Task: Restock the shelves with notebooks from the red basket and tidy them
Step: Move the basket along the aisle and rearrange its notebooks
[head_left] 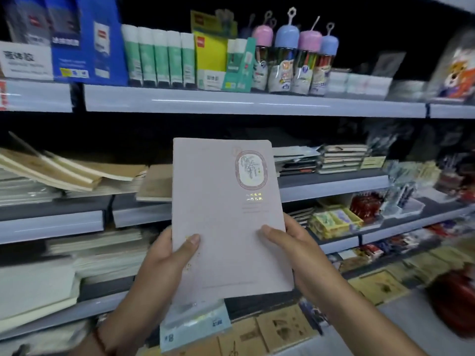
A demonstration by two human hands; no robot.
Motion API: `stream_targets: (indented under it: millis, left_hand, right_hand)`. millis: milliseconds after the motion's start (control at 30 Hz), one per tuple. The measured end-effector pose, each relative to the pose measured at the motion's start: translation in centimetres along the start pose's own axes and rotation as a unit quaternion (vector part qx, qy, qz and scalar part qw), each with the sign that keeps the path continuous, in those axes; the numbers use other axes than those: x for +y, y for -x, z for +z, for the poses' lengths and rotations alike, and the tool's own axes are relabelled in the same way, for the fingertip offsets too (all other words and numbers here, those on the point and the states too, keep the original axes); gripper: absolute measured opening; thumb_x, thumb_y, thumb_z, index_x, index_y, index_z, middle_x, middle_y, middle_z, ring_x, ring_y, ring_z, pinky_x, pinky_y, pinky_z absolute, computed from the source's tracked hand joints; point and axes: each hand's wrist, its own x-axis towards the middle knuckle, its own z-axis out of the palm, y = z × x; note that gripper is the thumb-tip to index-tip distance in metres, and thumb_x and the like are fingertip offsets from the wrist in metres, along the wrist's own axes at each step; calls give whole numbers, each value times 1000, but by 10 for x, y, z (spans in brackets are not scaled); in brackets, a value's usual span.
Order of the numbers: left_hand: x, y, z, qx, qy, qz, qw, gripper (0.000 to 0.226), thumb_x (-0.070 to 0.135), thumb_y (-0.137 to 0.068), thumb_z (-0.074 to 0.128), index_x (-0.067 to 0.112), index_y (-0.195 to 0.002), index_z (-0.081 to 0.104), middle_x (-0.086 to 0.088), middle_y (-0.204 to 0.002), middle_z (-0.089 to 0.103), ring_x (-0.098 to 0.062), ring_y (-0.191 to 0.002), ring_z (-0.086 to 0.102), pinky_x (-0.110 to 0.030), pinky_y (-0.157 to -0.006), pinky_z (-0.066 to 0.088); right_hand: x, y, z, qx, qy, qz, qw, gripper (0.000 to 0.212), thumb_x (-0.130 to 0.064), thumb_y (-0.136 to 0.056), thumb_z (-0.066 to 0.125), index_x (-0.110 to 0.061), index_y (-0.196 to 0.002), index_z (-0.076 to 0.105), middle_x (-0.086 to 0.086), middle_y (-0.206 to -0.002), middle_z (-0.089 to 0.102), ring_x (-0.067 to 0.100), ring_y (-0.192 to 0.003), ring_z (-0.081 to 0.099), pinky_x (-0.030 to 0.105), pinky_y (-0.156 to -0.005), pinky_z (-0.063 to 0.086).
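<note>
A pale pink notebook [226, 214] with an oval flower emblem stands upright in front of the middle shelf, held by both hands. My left hand [167, 258] grips its lower left edge, thumb on the cover. My right hand [290, 242] grips the lower right edge the same way. A second light blue notebook [195, 325] in clear wrap hangs below the pink one, partly hidden behind it. The red basket [455, 301] shows at the lower right, blurred.
Brown-cover notebooks [77, 170] lie slanted on the middle shelf [334, 183] at left, with a stacked pile [341, 158] at right. White paper pads [97, 250] fill the lower left shelf. Glue sticks [159, 57] and pencil tubes [290, 57] line the top shelf.
</note>
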Motion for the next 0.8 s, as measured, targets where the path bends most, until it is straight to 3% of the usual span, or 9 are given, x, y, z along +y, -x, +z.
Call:
stream_targets:
  millis: [67, 200, 300, 367, 467, 567, 667, 733, 800]
  left_hand:
    - [7, -7, 26, -2, 16, 4, 1000, 20, 16, -98, 57, 22, -115, 67, 4, -107, 76, -18, -100, 73, -39, -86, 54]
    - [25, -31, 71, -29, 37, 4, 999, 20, 14, -100, 55, 18, -115, 68, 1, -106, 77, -20, -98, 73, -40, -88, 55]
    - [38, -54, 100, -66, 41, -1, 997, 20, 13, -99, 57, 16, -116, 67, -3, -110, 76, -22, -98, 72, -39, -85, 57]
    - [49, -68, 115, -106, 26, -11, 994, 23, 12, -99, 57, 18, -121, 62, -6, -112, 74, -25, -93, 72, -36, -63, 60]
    - [63, -96, 134, -122, -13, -12, 992, 23, 10, -102, 51, 16, -123, 55, -11, -105, 72, -21, -62, 70, -25, -41, 51]
    - [68, -133, 155, -91, -71, 27, 993, 35, 15, -103, 49, 17, -138, 43, -12, -110, 65, -13, -47, 61, -20, -36, 44]
    - [69, -163, 174, -68, -123, 43, 989, 51, 24, -102, 53, 19, -149, 35, -3, -87, 58, -14, -52, 53, -19, -38, 41]
    - [70, -178, 183, -68, -157, 56, 984, 40, 29, -101, 55, 17, -138, 48, -4, -71, 53, -15, -52, 49, -19, -39, 39]
    - [69, -192, 188, -47, -212, 88, 972, 19, 33, -100, 54, 18, -108, 62, -5, -61, 49, -23, -53, 46, -24, -46, 39]
  right_hand:
    - [-1, 7, -20, -2, 17, 16, 1000, 36, -10, -95, 59, -30, -124, 60, -9, -113, 73, 17, -103, 70, 37, -87, 55]
    - [-7, 5, -50, 74, 19, 22, 997, 39, -1, -93, 55, -31, -117, 62, -9, -101, 73, 23, -89, 67, 27, -55, 52]
    - [-20, -16, -71, 128, -15, 2, 992, 31, -1, -93, 54, -20, -116, 64, 3, -109, 71, 21, -86, 63, 25, -51, 48]
    - [-35, -39, -86, 143, -18, -2, 989, 24, -1, -94, 52, -12, -113, 63, 7, -107, 69, 20, -81, 59, 24, -48, 46]
    - [-62, -84, -108, 143, -10, 6, 990, 15, 2, -94, 51, -8, -102, 60, 9, -95, 61, 18, -70, 53, 21, -44, 43]
    - [-88, -132, -125, 153, 17, 16, 988, 11, 3, -94, 53, -8, -92, 56, 11, -88, 57, 19, -62, 52, 20, -41, 44]
    - [-103, -170, -133, 181, 61, 28, 981, 11, 1, -96, 54, -7, -90, 52, 12, -83, 55, 17, -48, 55, 20, -38, 44]
    - [-106, -187, -136, 207, 67, 19, 976, 16, 2, -97, 55, -9, -107, 50, 14, -91, 57, 17, -48, 53, 19, -35, 43]
    - [-103, -204, -144, 242, 35, 10, 970, 23, 1, -95, 59, -10, -113, 51, 17, -106, 58, 18, -56, 52, 18, -36, 45]
